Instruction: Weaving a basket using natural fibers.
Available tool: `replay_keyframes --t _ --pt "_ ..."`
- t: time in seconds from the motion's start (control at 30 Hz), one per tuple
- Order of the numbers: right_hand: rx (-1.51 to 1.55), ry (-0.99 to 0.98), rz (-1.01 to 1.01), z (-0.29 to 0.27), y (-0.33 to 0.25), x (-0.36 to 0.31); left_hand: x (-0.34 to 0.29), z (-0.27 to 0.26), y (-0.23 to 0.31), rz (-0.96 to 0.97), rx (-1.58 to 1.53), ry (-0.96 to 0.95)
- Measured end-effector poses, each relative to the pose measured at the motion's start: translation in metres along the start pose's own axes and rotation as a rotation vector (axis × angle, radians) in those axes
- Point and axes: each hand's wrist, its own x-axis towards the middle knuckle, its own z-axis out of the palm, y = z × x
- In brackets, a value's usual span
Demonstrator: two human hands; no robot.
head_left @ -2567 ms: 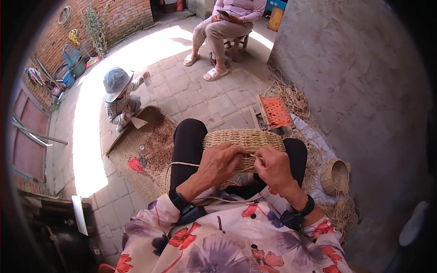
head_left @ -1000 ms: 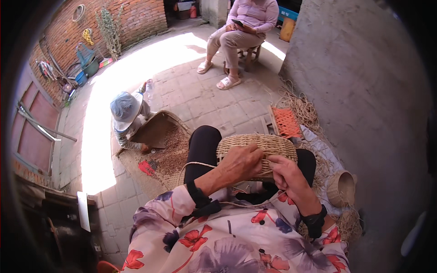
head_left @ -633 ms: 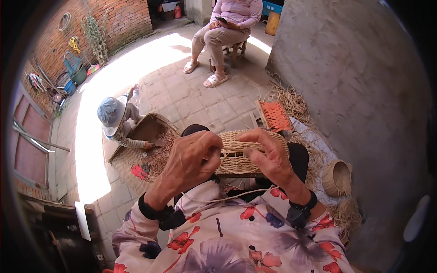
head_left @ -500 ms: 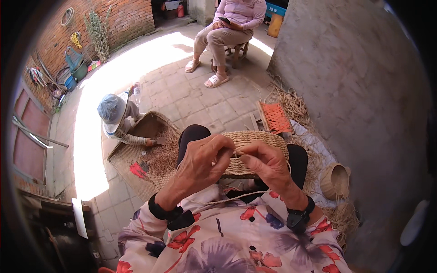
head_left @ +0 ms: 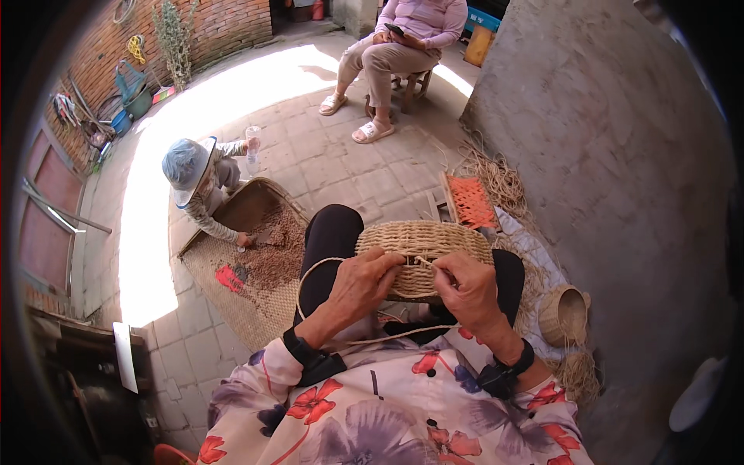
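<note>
Basket across thighs. Left hand on its left part, fingers bunched; whether pinching, cannot tell. Right hand pinching cord. Beyond: mat with brown heap, crouching person reaching over. Farthest: seated person holding phone.

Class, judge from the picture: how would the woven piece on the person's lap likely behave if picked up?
The woven piece is probably fairly stiff: it spans the legs without visible sagging. It may be light for its size, being woven from slender strands. Its ridged surface suggests little slipping.
</note>
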Motion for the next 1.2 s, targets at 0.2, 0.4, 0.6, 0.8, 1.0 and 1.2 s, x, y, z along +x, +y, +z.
replay_keyframes --t 0.2,0.4,0.6,0.8,1.0,1.2 --pt "-0.205 -0.075 -0.122 0.017 0.002 0.005 -0.002 0.006 -0.001 0.018 -0.013 0.037" --pt "-0.406 -0.171 0.009 0.024 0.0 0.001 0.0 0.018 0.003 0.118 -0.02 0.081" --pt "0.636 -0.403 0.92 0.005 0.003 0.005 -0.001 0.018 0.003 0.148 -0.062 0.039" --pt "0.839 -0.281 0.968 0.003 -0.009 -0.002 0.001 0.018 0.005 0.153 -0.062 0.042" --pt "0.92 -0.205 0.922 0.0 -0.011 -0.01 0.014 0.001 0.022 0.19 -0.048 -0.034" --pt "0.894 -0.239 0.888 0.004 0.0 -0.01 0.02 0.008 0.014 0.186 0.05 -0.135"
